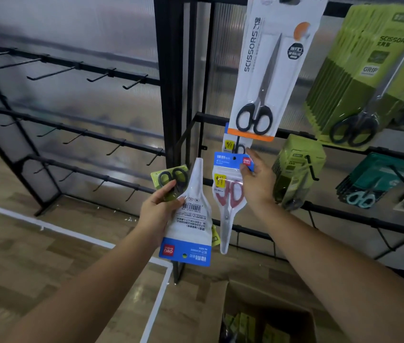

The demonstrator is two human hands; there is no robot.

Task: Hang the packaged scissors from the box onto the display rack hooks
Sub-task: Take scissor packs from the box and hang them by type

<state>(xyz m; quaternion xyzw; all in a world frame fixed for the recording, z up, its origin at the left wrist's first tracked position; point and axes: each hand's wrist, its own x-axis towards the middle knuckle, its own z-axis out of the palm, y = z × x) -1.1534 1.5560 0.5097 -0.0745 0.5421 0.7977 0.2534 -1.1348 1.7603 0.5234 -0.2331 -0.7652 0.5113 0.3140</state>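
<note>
My right hand [258, 181] pinches the blue header of a red-handled scissors pack [229, 194], held upright at a hook of the display rack [295, 133], in front of another blue-headed pack [230, 144] hanging there. My left hand [159, 206] grips a stack of packs: a white and blue scissors pack [191, 219] turned upside down with its back showing, and a green pack with black-handled scissors [171, 179] behind it. The cardboard box [265, 318] stands open on the floor below, with green packs inside.
A large white pack of black-handled scissors [270, 70] hangs above my right hand. Stacks of green packs [369, 78] [297, 169] and teal packs [371, 179] hang to the right. The rack on the left [72, 134] has several bare hooks. White tape lines cross the wooden floor.
</note>
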